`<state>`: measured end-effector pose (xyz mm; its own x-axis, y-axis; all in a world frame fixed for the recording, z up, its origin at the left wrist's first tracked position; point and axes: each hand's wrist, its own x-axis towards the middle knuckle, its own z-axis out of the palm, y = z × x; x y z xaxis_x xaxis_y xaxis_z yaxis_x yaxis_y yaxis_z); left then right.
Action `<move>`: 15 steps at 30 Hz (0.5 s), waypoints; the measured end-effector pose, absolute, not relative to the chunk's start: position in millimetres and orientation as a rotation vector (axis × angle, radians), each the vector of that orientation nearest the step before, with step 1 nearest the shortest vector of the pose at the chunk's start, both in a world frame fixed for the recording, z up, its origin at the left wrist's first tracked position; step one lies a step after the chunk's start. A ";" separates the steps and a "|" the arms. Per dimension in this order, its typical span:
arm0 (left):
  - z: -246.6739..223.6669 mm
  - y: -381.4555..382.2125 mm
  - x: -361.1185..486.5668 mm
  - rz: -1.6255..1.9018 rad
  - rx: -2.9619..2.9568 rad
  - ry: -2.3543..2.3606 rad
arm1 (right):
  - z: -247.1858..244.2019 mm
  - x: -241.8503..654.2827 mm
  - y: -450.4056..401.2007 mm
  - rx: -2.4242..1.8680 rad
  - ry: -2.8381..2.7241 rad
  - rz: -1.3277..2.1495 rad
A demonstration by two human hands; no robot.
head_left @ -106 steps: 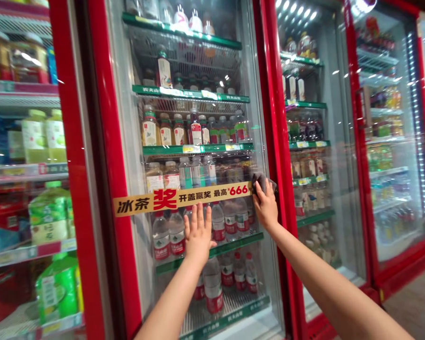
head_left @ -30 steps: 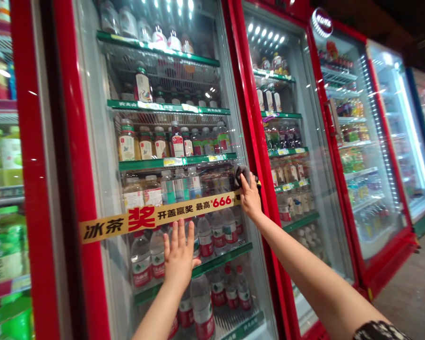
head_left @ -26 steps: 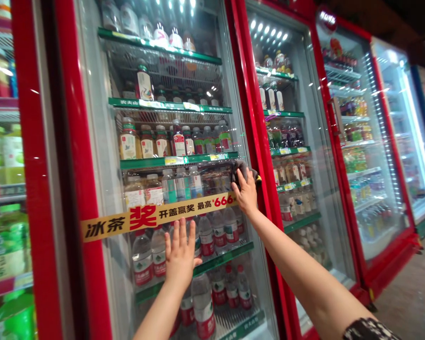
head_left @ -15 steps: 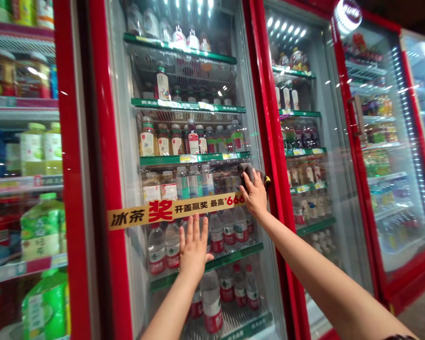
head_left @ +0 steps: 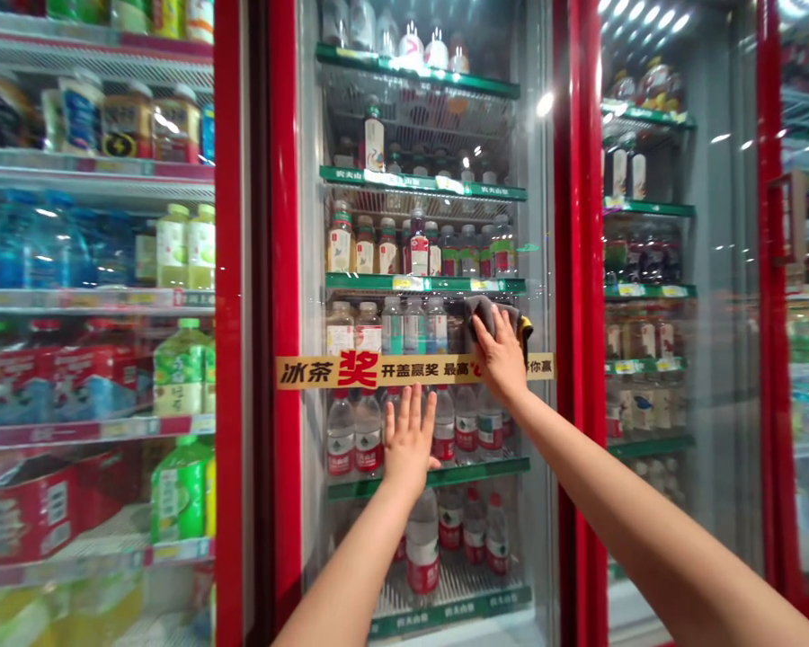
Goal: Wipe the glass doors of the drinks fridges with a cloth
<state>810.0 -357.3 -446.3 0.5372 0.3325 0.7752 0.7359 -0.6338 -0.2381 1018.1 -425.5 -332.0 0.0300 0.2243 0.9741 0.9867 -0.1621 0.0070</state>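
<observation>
My right hand [head_left: 500,355] is shut on a grey cloth [head_left: 486,322], pressing it against the glass door [head_left: 314,225] of a red-framed drinks fridge. A bit of yellow shows at the cloth's right side. My left hand [head_left: 408,440] lies flat on the same glass, fingers apart and holding nothing, just below a yellow printed strip [head_left: 377,370] stuck across the door. Rows of bottled water [head_left: 354,431] and bottled tea [head_left: 364,247] stand on green-edged shelves behind the glass.
Another glass-doored fridge [head_left: 647,270] stands to the right, its red door frame [head_left: 580,314] next to my right hand. To the left, open shelves [head_left: 94,180] hold jars, large drink bottles and boxes, and a red frame [head_left: 227,314] separates them from the fridge.
The view has swung round to face the door squarely, and the whole strip now shows. Both hands stay at about the same spot on the glass, the right still holding the cloth.
</observation>
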 end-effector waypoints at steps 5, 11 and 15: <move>-449.5 -356.7 810.1 -0.980 -2.192 -0.850 | -354.1 1013.2 -444.3 -1.489 -1.760 -1.290; -451.4 -356.4 812.0 -0.984 -2.181 -0.858 | -326.5 988.6 -426.1 -1.510 -1.495 -1.239; -449.2 -363.5 808.7 -1.025 -2.158 -0.875 | -324.0 955.2 -418.3 -1.536 -1.536 -1.214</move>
